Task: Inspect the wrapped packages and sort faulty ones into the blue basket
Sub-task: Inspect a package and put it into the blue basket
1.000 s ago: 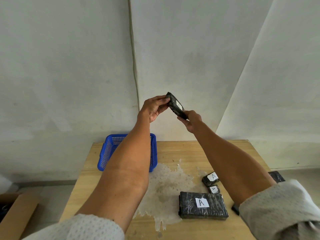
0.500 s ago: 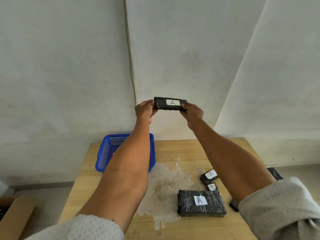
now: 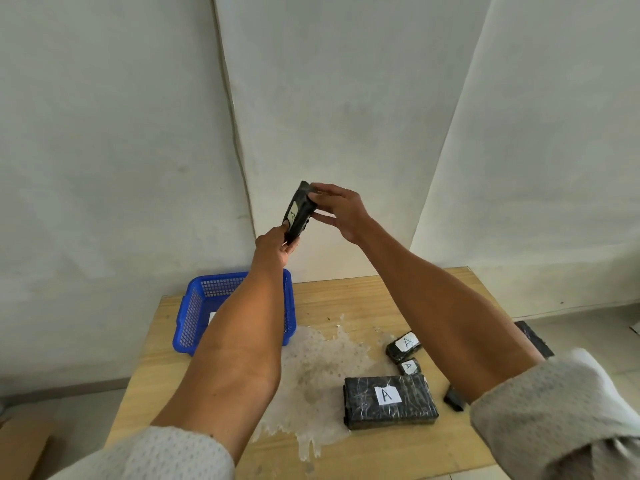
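I hold a small black wrapped package (image 3: 298,213) with a white "A" label up in front of the wall, tilted nearly on end. My left hand (image 3: 275,247) grips its lower end. My right hand (image 3: 337,211) pinches its upper end with the fingertips. The blue basket (image 3: 194,317) stands at the table's back left, partly hidden behind my left forearm, with something white inside. On the table lie a large black package (image 3: 389,396) labelled "A" and two small labelled ones (image 3: 403,345) (image 3: 409,367).
The wooden table (image 3: 346,299) has a pale dried stain (image 3: 322,368) in its middle. Another black package (image 3: 533,337) lies at the right edge, and a dark piece (image 3: 454,400) shows under my right sleeve. A cardboard box (image 3: 17,441) sits on the floor at left.
The package was held level with its label facing me; it is now turned nearly upright, my left hand lower and my right hand at the top.
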Demonstrator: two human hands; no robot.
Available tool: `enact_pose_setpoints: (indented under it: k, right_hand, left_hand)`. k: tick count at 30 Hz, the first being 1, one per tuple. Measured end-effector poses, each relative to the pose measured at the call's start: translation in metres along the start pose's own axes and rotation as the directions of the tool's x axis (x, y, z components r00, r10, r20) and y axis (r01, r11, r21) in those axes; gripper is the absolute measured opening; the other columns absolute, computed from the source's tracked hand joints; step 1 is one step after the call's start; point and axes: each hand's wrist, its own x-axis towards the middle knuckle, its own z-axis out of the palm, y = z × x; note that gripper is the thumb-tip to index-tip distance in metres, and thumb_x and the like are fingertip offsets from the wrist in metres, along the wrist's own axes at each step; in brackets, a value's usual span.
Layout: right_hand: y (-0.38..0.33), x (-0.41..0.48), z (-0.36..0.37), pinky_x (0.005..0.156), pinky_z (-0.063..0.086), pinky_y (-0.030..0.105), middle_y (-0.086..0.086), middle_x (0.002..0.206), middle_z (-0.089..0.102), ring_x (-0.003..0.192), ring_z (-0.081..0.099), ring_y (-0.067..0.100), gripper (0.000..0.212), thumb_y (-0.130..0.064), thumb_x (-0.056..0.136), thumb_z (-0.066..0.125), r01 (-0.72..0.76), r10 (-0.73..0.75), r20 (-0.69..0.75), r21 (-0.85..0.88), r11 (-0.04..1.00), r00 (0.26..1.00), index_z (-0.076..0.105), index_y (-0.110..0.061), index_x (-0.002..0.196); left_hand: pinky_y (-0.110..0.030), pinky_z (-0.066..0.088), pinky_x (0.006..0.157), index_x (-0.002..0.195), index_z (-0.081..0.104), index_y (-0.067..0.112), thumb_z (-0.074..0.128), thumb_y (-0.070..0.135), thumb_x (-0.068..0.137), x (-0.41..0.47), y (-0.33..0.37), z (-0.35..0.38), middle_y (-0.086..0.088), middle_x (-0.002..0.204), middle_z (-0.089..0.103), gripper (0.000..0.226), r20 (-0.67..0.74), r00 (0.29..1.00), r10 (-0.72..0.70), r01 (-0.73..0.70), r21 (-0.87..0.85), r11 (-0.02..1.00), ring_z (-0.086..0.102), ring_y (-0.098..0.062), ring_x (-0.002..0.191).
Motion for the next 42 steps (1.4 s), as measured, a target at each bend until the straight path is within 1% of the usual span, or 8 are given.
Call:
enact_pose_setpoints:
  k: [14,20,24,30,32,35,38,42]
  right_hand:
    - [0.007,0.006,-0.008,0.075,0.063,0.036,0.015,0.105,0.072,0.095,0.072,0.026,0.017,-0.005,0.094,0.068,0.027,-0.034,-0.076,-0.086,0.996,0.997,0.073,-0.005,0.11]
    - [0.022,0.016,-0.019,0.078,0.064,0.038,0.014,0.112,0.071,0.087,0.074,0.027,0.013,-0.008,0.094,0.068,-0.183,0.177,-0.319,0.013,0.983,0.931,0.075,-0.007,0.104]
    - [0.031,0.02,-0.02,0.081,0.064,0.039,0.013,0.111,0.069,0.092,0.071,0.024,0.033,-0.026,0.084,0.081,-0.189,0.198,-0.34,0.062,0.98,0.919,0.071,-0.003,0.106]
    - [0.05,0.024,-0.017,0.074,0.065,0.038,0.015,0.112,0.069,0.097,0.072,0.028,0.021,-0.024,0.083,0.083,-0.242,0.213,-0.372,-0.033,0.97,0.904,0.071,-0.009,0.091]
    - [0.056,0.024,-0.015,0.074,0.065,0.038,0.014,0.109,0.07,0.094,0.073,0.028,0.021,-0.028,0.084,0.082,-0.278,0.237,-0.376,-0.059,0.959,0.896,0.069,-0.013,0.087]
    - [0.07,0.027,-0.012,0.072,0.065,0.039,0.014,0.108,0.069,0.089,0.074,0.028,0.027,-0.028,0.084,0.082,-0.337,0.309,-0.391,-0.003,0.941,0.867,0.067,-0.009,0.096]
    - [0.089,0.035,-0.012,0.069,0.065,0.037,0.016,0.11,0.068,0.086,0.075,0.03,0.036,-0.028,0.084,0.083,-0.374,0.363,-0.383,0.048,0.926,0.85,0.068,-0.004,0.106]
    - [0.113,0.044,-0.007,0.069,0.065,0.038,0.016,0.109,0.071,0.084,0.076,0.028,0.037,-0.027,0.082,0.085,-0.418,0.391,-0.352,0.001,0.909,0.85,0.069,-0.002,0.104]
  left_hand:
    - [-0.035,0.058,0.083,0.121,0.054,-0.001,0.067,0.001,0.091,-0.004,0.012,0.001,-0.02,0.115,0.061,0.033,-0.058,0.995,0.078,-0.081,-0.044,0.996,0.061,-0.035,0.118]
    - [-0.042,0.057,0.093,0.114,0.062,0.013,0.076,-0.003,0.082,0.004,0.016,-0.009,-0.009,0.12,0.057,0.038,-0.118,0.962,0.245,-0.221,0.185,0.958,0.054,-0.023,0.109]
    - [-0.037,0.059,0.089,0.109,0.065,0.011,0.074,-0.008,0.081,0.005,0.017,-0.012,-0.014,0.118,0.064,0.035,-0.094,0.964,0.249,-0.233,0.157,0.96,0.061,-0.023,0.105]
    - [-0.038,0.06,0.086,0.11,0.069,0.012,0.075,-0.004,0.081,0.016,0.016,-0.031,-0.013,0.117,0.069,0.034,-0.111,0.944,0.311,-0.269,0.289,0.919,0.065,-0.026,0.11]
    - [-0.04,0.058,0.09,0.118,0.065,0.013,0.078,0.004,0.08,0.016,0.015,-0.038,-0.011,0.118,0.069,0.041,-0.065,0.908,0.415,-0.322,0.525,0.788,0.066,-0.025,0.108]
    - [-0.038,0.05,0.097,0.14,0.046,0.013,0.08,0.013,0.078,0.014,0.009,-0.049,-0.01,0.132,0.059,0.071,0.23,0.837,0.496,-0.42,0.852,0.314,0.059,-0.027,0.119]
    - [-0.047,0.043,0.107,0.157,0.016,0.016,0.079,0.015,0.078,0.018,0.002,-0.064,-0.01,0.156,0.033,0.101,0.397,0.805,0.44,-0.385,0.915,-0.121,0.037,-0.029,0.14]
    - [-0.051,0.034,0.116,0.158,0.017,0.017,0.077,0.014,0.08,0.026,-0.002,-0.083,-0.013,0.161,0.025,0.099,0.529,0.736,0.423,-0.36,0.835,-0.416,0.025,-0.03,0.148]
